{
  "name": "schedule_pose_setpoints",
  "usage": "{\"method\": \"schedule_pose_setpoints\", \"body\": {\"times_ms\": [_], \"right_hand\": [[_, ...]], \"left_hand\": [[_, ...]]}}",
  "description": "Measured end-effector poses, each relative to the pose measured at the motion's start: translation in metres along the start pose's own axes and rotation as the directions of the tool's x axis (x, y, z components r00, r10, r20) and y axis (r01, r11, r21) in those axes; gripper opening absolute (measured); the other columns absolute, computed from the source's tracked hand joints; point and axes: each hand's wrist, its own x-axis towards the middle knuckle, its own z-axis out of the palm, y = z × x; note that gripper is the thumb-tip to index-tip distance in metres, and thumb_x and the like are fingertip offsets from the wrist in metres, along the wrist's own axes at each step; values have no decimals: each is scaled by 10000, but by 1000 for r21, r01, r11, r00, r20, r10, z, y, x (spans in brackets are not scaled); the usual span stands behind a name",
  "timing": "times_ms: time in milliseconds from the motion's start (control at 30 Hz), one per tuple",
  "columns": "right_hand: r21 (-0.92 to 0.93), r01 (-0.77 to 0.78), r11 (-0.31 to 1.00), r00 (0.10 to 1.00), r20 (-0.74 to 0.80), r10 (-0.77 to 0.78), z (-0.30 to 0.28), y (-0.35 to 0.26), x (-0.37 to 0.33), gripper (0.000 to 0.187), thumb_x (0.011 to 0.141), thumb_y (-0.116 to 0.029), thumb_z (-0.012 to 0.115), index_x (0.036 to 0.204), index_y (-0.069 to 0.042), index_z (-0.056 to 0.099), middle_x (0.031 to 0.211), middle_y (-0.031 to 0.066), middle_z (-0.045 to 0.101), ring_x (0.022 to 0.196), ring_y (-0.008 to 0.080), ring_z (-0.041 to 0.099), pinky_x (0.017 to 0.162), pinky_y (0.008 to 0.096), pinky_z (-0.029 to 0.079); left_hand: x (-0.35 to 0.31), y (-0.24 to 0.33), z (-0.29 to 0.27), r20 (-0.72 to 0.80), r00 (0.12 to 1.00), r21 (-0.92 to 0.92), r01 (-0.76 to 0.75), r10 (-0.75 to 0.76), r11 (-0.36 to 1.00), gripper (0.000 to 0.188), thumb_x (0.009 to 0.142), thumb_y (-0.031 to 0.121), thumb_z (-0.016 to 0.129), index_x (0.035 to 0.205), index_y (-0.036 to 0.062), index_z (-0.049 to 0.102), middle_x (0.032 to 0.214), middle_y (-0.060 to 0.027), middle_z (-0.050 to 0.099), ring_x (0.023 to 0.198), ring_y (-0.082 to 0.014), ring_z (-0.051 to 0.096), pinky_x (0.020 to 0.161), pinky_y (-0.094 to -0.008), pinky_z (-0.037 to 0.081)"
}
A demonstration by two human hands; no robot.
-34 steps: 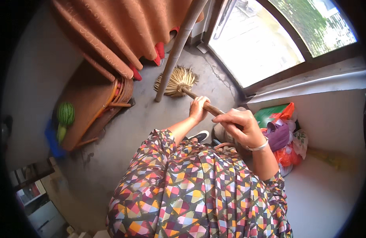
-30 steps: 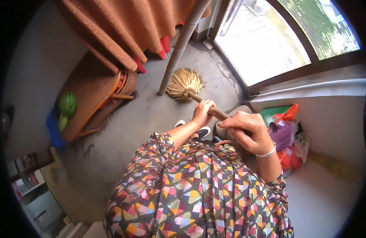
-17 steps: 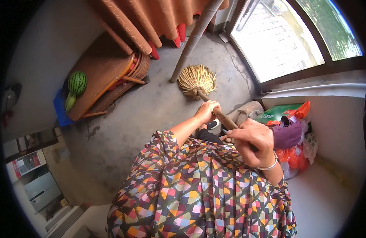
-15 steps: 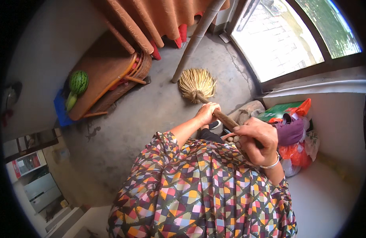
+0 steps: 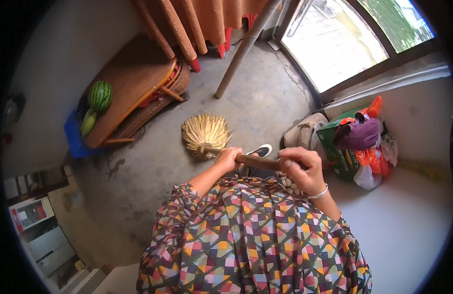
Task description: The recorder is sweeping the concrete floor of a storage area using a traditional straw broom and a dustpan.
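A broom (image 5: 258, 162) with a brown wooden handle slants across in front of my body. Its fan-shaped straw head (image 5: 205, 132) rests on the grey concrete floor, a little left of the middle. My left hand (image 5: 229, 159) is closed round the handle low down, close to where the straw is bound. At the handle's upper end is my right hand (image 5: 305, 170), its fingers curled over it and a bracelet on the wrist. The very tip of the handle is hidden by that hand. One dark shoe with a white sole (image 5: 263, 150) shows just past the handle.
On the left stands a wooden table (image 5: 133, 73) with a watermelon (image 5: 100, 95) and a pale green gourd (image 5: 88, 122) on it. A grey pole (image 5: 246, 49) meets the floor ahead. Bags (image 5: 360, 134) and a green box (image 5: 334, 142) lie by the right wall, below the bright doorway (image 5: 336, 46).
The broom head has swept left and slightly nearer across the floor. Both hands have moved left with the handle, which now lies flatter across the view.
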Motion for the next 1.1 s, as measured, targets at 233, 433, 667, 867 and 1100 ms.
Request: {"method": "schedule_pose_setpoints", "body": {"times_ms": [233, 433, 667, 867, 1100], "right_hand": [[222, 333, 916, 845, -501, -186, -62, -28, -51, 178, 877, -67, 456, 1016, -13, 552, 548, -20, 373, 484, 97, 371, 569, 314, 401], [-53, 591, 805, 645, -568, -511, -64, -114, -137, 153, 915, -163, 449, 997, -57, 522, 490, -48, 327, 440, 86, 312, 620, 305, 345], [-449, 357, 819, 558, -601, -573, -4, -79, -139, 149, 860, 11, 503, 999, 54, 532, 586, 14, 447, 541, 120, 427, 508, 279, 358], [-627, 37, 778, 810, -438, -391, 18, -14, -110, 337, 705, 144, 462, 981, 20, 608, 635, 59, 544, 576, 168, 534, 555, 263, 434], [-296, 109, 949, 836, -489, -249, -10, -9, -104, 263, 799, 76, 454, 1018, 48, 596, 640, 46, 526, 580, 101, 514, 537, 226, 425]], "left_hand": [[26, 94, -6, 55, 954, -31, -293, 294, 956, 245, 623, 212, 738, 748, 104, 558, 762, -101, 606, 758, -321, 589, 671, -413, 458], [41, 183, -4, 111, 740, -260, -622, 663, 738, 242, 600, 211, 722, 714, 92, 545, 724, -104, 591, 768, -313, 598, 674, -423, 461], [84, 168, 54, 88, 746, -275, -619, 661, 736, 264, 585, 170, 717, 764, 87, 543, 765, -108, 591, 810, -329, 581, 698, -427, 452], [108, 99, 97, 243, 808, -123, -523, 536, 843, 229, 612, 156, 707, 782, 95, 567, 788, -110, 606, 804, -348, 592, 678, -431, 466], [41, 77, 63, 210, 933, -78, -283, 293, 956, 264, 637, 233, 731, 787, 96, 563, 803, -114, 616, 838, -338, 597, 684, -442, 462]]}}
